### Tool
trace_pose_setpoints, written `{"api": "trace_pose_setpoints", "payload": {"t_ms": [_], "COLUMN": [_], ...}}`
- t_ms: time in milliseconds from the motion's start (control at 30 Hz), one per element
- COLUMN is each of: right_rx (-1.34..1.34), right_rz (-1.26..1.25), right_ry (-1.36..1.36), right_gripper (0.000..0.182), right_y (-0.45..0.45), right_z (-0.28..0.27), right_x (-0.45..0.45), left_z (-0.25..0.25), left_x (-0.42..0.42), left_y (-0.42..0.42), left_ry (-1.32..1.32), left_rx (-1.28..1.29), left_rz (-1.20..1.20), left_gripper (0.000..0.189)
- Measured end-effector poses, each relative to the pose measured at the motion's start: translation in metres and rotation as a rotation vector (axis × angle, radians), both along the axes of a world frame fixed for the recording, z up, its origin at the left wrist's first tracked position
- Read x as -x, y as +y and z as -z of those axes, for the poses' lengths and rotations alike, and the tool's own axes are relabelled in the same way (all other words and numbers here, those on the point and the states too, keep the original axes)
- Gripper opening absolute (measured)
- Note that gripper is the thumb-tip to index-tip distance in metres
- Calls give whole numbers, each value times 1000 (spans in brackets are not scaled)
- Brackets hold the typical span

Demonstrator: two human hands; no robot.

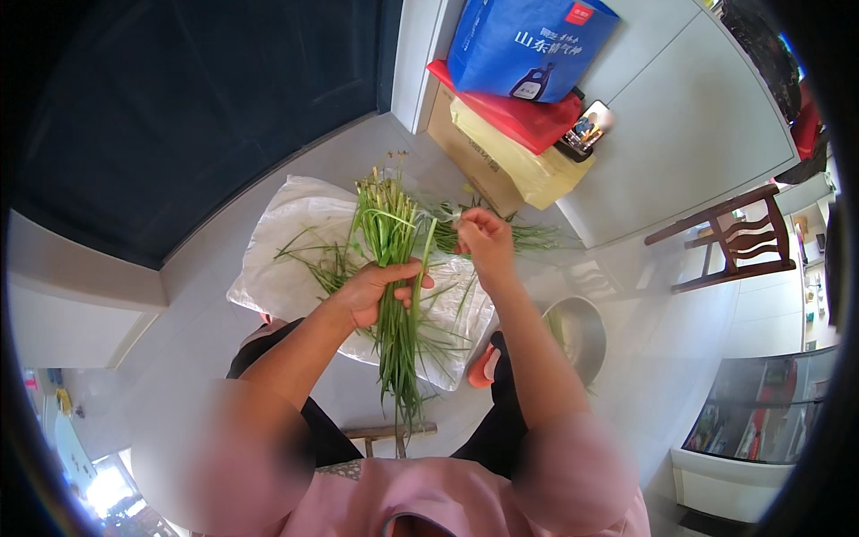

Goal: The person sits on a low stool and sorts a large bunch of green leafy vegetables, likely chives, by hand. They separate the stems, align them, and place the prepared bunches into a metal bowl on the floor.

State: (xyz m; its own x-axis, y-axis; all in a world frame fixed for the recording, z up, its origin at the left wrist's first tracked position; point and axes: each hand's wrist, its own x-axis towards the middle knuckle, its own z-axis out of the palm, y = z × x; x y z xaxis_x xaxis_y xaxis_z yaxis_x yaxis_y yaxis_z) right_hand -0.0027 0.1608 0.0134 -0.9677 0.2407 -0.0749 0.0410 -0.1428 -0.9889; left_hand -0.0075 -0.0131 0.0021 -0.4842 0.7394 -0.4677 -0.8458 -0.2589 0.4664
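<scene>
My left hand (386,288) is closed around a thick bunch of long green leafy stalks (396,335), which look like garlic chives. Their pale cut ends point away from me and the leaf tips hang towards me. To the right of the bunch, my right hand (480,235) has its fingers bent together at some thin, clear or pale material; what exactly is pinched cannot be made out. Under both hands lies a white woven sack (268,248) with loose green leaves scattered on it. More loose stalks (537,236) lie on the floor beyond my right hand.
At right stands a metal basin (590,342) with some greens in it. Behind are a cardboard box (446,127), yellow and red bags, a blue bag (530,47) and a phone (590,127). A wooden chair (738,241) is far right; a dark door (201,101) is at upper left.
</scene>
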Motion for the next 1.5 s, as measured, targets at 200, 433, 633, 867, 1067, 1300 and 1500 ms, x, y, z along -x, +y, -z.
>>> {"api": "trace_pose_setpoints", "payload": {"t_ms": [200,433,633,867,1067,1300,1500], "right_rx": [-217,-467,-250,-277,-567,-253,474], "right_rz": [-208,-485,-644,-568,-342,26,6], "right_ry": [-223,-29,-89,-123,87,-26,-171], "right_gripper": [13,7,10,10,7,7,11], "right_y": [14,5,-16,-13,-1,60,51], "right_z": [-7,7,1,6,-6,-8,-2], "right_x": [-3,-13,-19,-20,-17,-4,0], "left_z": [2,1,3,5,1,3,-2], "left_x": [5,8,8,7,10,14,9], "left_y": [-8,-7,-5,-4,-8,-23,-15], "left_ry": [-16,-47,-52,52,195,161,15], "left_rx": [-49,-58,-57,79,190,239,124], "left_rz": [-108,-204,-284,-297,-238,-130,-115], "left_gripper": [17,14,11,18,14,15,16]}}
